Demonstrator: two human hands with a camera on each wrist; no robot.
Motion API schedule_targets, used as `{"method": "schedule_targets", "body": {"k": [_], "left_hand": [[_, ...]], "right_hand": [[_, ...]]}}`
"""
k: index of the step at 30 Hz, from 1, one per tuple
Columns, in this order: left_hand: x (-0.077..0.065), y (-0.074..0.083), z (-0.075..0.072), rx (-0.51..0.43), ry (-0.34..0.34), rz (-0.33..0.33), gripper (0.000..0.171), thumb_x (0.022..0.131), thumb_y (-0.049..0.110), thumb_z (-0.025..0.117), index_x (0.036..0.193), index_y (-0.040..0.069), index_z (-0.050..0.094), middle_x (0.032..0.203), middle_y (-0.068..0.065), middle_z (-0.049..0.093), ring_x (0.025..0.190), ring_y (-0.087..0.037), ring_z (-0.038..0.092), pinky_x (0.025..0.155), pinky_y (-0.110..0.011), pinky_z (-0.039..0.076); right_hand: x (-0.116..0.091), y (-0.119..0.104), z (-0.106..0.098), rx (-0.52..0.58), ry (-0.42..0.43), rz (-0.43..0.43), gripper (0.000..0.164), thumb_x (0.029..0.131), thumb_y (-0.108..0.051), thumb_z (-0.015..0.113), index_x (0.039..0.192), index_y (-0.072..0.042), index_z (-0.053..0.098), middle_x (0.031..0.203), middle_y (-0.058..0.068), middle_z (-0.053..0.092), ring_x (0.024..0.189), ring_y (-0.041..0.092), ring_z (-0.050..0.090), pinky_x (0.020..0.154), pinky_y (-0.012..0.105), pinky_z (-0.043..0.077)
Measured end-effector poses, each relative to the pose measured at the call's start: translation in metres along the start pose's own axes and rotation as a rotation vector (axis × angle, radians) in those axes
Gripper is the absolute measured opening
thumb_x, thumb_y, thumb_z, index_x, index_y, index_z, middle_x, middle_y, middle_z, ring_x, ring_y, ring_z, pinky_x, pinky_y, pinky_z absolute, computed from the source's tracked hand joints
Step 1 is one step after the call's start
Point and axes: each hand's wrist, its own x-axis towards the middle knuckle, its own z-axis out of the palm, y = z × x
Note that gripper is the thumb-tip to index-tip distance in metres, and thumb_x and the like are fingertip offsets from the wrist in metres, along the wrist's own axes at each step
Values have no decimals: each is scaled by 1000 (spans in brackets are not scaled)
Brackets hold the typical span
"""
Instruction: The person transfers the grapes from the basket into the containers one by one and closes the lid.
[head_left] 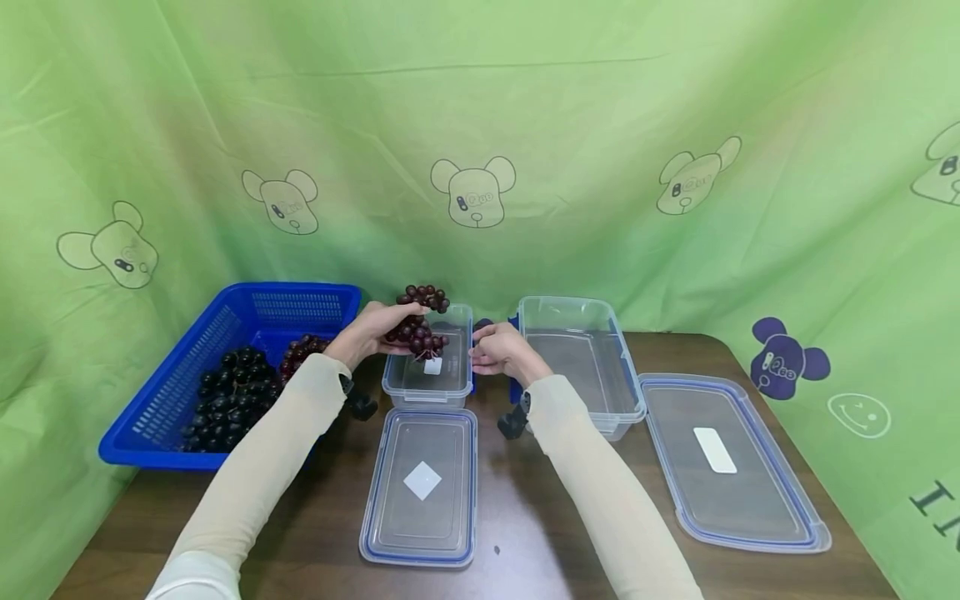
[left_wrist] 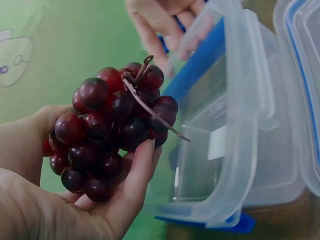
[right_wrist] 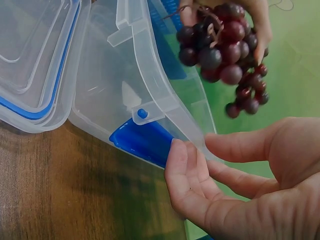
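My left hand [head_left: 375,333] holds a bunch of dark red grapes [left_wrist: 112,120] over the small clear plastic container [head_left: 429,379], with the brown stem [left_wrist: 150,107] uppermost in the left wrist view. The right hand [head_left: 504,350] is at that container's right side. In the right wrist view, its thumb and fingers pinch the container's edge beside a blue latch [right_wrist: 142,142] that hangs down. A white label [left_wrist: 217,142] shows through the container, and no grapes are visible inside it.
On the left, a blue basket [head_left: 247,289] carries black grapes [head_left: 232,400] and more red grapes [head_left: 300,354]. A larger clear container [head_left: 577,358] stands right of the small one. The small lid [head_left: 420,525] lies in front, the large lid [head_left: 738,492] at right. Green cloth [head_left: 480,108] hangs behind.
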Motion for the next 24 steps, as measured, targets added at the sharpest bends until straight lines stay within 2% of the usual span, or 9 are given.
{"method": "schedule_targets", "body": {"k": [2, 4, 8, 10, 12, 14, 18, 24], "left_hand": [[2, -2, 5, 21, 6, -4, 69, 88, 42, 81, 139, 1, 59, 130, -17, 64, 81, -20, 74, 73, -35, 67], [4, -4, 9, 41, 12, -4, 72, 88, 43, 81, 141, 1, 58, 134, -18, 63, 84, -22, 76, 72, -35, 67], [7, -6, 16, 87, 29, 2, 82, 88, 45, 80, 150, 2, 49, 149, -20, 52, 110, -31, 72, 80, -38, 67], [8, -7, 19, 107, 36, 7, 80, 88, 44, 80, 149, 1, 50, 151, -21, 51, 117, -35, 70, 84, -41, 66], [9, -9, 22, 128, 43, 12, 73, 89, 44, 79, 144, 2, 55, 147, -19, 53, 114, -33, 70, 86, -42, 66], [11, -10, 25, 144, 46, 16, 63, 89, 42, 79, 134, 3, 62, 140, -16, 56, 104, -30, 72, 87, -43, 65], [14, -11, 31, 168, 59, 26, 47, 89, 40, 78, 118, 5, 66, 125, -11, 60, 89, -23, 71, 82, -42, 66], [18, -8, 43, 285, 119, 52, 42, 91, 40, 78, 110, 4, 68, 117, -12, 65, 93, -26, 72, 68, -36, 67]], "right_hand": [[0, 0, 0, -1, 2, -2, 46, 95, 12, 58, 140, 3, 56, 88, 8, 64, 68, 16, 64, 77, 30, 65], [0, 0, 0, 0, 4, -4, 45, 95, 12, 58, 139, 3, 56, 87, 8, 63, 69, 16, 64, 79, 32, 65], [0, 0, 0, -2, 3, -1, 45, 95, 12, 58, 139, 3, 56, 87, 8, 64, 69, 16, 64, 86, 35, 66], [-1, 1, 0, -6, 4, 0, 45, 95, 12, 59, 140, 3, 56, 88, 8, 64, 69, 16, 65, 86, 35, 66], [-1, 1, 0, -13, 5, -3, 46, 95, 12, 59, 140, 3, 56, 88, 8, 64, 69, 16, 65, 82, 34, 66], [-2, 2, 1, -15, 4, -5, 46, 94, 12, 59, 140, 3, 56, 88, 8, 64, 69, 17, 65, 77, 31, 65], [-1, 2, 1, -16, 6, -11, 47, 94, 13, 59, 140, 4, 56, 86, 8, 64, 70, 17, 65, 76, 32, 66], [-1, 1, 1, -22, 8, -20, 46, 94, 12, 59, 140, 4, 56, 86, 8, 64, 71, 18, 66, 85, 37, 66]]}}
